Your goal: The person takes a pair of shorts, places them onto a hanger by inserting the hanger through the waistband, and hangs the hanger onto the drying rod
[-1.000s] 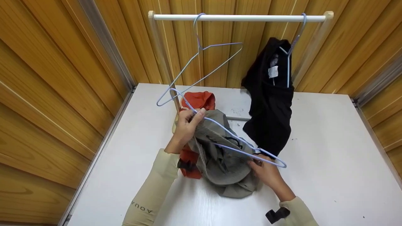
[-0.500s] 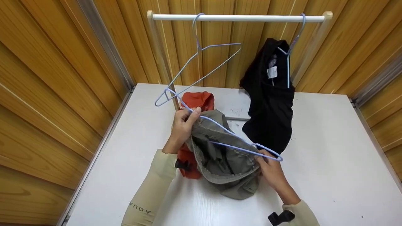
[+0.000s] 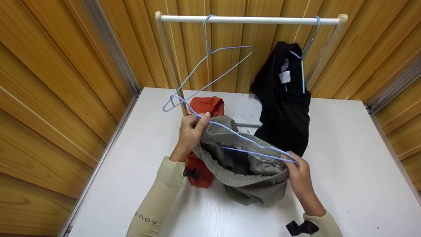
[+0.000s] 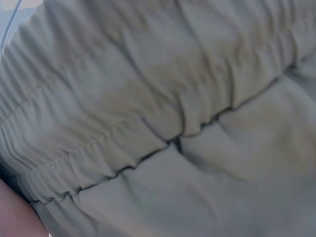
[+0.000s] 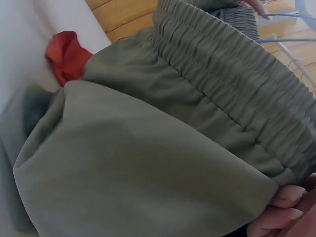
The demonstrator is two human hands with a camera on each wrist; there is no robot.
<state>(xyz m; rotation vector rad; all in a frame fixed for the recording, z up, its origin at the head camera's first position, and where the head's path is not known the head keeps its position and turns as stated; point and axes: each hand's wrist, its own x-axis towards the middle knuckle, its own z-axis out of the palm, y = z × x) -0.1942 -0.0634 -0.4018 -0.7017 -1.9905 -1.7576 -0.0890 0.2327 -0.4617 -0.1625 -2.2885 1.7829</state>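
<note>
A: Left end first, what did we have?
B: Left hand (image 3: 190,133), in front of the left leg of the rack (image 3: 250,19). Thumb and curled fingers together, pinching the lilac hanger (image 3: 236,133) against the waistband of the grey-green garment (image 3: 243,180).
A: Around that?
B: Red cloth (image 3: 201,174) by the rack's left leg, partly under the garment. Second hanger (image 3: 209,51) hung from the rack's rail, left half.
A: Where did we see the garment itself?
B: In front of the rack, between its legs, held between both hands, gathered waistband spread into a wide loop. Lilac hanger lay across the loop.
A: Right side?
B: Black garment (image 3: 284,112) hung near the rack's right end. Right hand (image 3: 299,171), in front of the rack toward its right leg: fingers curled, gripping the waistband at the lilac hanger's end.
</note>
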